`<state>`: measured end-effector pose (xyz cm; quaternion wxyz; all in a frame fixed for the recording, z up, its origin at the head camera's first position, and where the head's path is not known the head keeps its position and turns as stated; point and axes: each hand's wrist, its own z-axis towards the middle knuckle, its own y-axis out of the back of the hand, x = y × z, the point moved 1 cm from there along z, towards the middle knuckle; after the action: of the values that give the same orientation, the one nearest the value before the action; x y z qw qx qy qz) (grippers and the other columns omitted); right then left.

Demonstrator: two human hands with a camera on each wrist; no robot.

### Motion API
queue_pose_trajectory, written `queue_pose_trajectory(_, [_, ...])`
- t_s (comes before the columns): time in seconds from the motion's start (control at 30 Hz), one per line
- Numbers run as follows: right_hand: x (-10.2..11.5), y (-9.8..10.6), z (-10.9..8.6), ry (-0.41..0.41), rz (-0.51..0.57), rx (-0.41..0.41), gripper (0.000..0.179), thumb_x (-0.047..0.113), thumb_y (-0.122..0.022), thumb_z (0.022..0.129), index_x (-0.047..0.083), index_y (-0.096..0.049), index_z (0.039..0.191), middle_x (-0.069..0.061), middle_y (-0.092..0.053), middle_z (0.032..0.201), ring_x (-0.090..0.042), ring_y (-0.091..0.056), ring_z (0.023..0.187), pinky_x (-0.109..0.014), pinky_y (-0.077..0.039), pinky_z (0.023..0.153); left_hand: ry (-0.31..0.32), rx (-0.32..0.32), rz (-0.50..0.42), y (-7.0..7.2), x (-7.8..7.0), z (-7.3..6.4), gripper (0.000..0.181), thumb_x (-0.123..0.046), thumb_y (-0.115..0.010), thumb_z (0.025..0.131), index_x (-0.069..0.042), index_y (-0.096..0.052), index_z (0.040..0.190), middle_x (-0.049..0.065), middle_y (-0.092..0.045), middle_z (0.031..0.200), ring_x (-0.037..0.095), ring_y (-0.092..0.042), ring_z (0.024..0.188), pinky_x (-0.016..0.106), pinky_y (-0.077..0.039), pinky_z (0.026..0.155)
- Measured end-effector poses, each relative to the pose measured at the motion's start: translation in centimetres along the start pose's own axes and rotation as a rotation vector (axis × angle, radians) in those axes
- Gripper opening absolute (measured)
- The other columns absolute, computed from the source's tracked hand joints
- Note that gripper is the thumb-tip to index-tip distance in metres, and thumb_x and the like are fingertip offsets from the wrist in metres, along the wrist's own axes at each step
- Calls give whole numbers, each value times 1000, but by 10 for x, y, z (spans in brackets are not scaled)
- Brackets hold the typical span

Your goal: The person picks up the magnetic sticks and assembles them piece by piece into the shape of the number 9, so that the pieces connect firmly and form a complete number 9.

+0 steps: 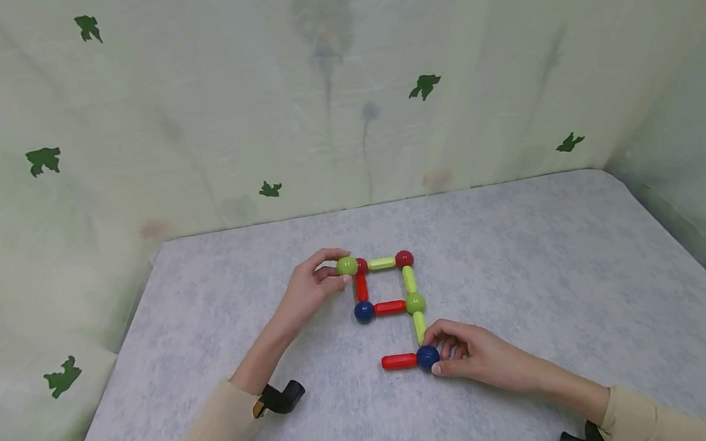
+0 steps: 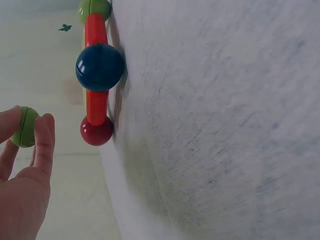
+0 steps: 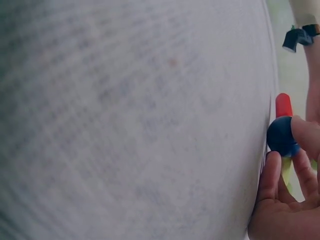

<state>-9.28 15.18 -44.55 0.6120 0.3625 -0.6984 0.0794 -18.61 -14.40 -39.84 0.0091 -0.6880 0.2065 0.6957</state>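
Observation:
My left hand (image 1: 311, 286) pinches a green ball (image 1: 346, 266) at the far left corner of a ball-and-rod figure, overlapping a red ball (image 1: 362, 266) in the head view. In the left wrist view the green ball (image 2: 26, 127) shows a gap from the figure. My right hand (image 1: 482, 355) pinches a dark blue ball (image 1: 427, 358) at the near right; a red rod (image 1: 399, 361) points left from it, and a yellow-green rod (image 1: 420, 328) runs up to another green ball (image 1: 415, 303). A square of rods joins that ball, a second blue ball (image 1: 364, 312) and two red balls.
The figure lies on a grey, mottled table (image 1: 553, 268). Behind it hangs a pale curtain (image 1: 197, 108) with green leaf shapes, meeting the table's far edge. Black wrist cameras sit on both wrists, the left camera (image 1: 283, 397) close above the table.

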Motion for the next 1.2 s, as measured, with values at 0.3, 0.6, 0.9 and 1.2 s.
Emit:
queue_pose_trajectory(0.3, [1,1,-1,-9,-2,-3,33,31,-76,87,22,-60,116,-3,-61,98,-23,-56,88,-28,-48,70,27,77,31,-4,4,-45,42,-3,-66,93,-10,-57,133,10,-59,124,29,-62,106,31,-53,84])
queue_pose_trajectory(0.6, [3,0,0,-23,-2,-6,34,30,-76,87,21,-61,116,-2,-61,98,-23,-56,88,-28,-48,70,43,156,81,-11,17,-76,39,0,-68,91,-9,-60,128,8,-56,124,24,-62,100,29,-53,81])
queue_pose_trajectory(0.9, [0,2,0,-18,-10,-16,35,32,-76,87,22,-60,116,-2,-61,98,-23,-55,90,-28,-47,70,86,200,123,-28,29,-89,35,-6,-73,88,-12,-66,122,2,-62,110,22,-55,95,24,-47,68])
queue_pose_trajectory(1.2, [0,3,0,-2,-3,-2,34,31,-76,87,22,-60,116,-2,-61,99,-24,-56,91,-28,-48,71,120,253,105,-37,30,-92,34,-7,-76,85,-10,-68,117,4,-61,104,20,-55,85,23,-45,64])
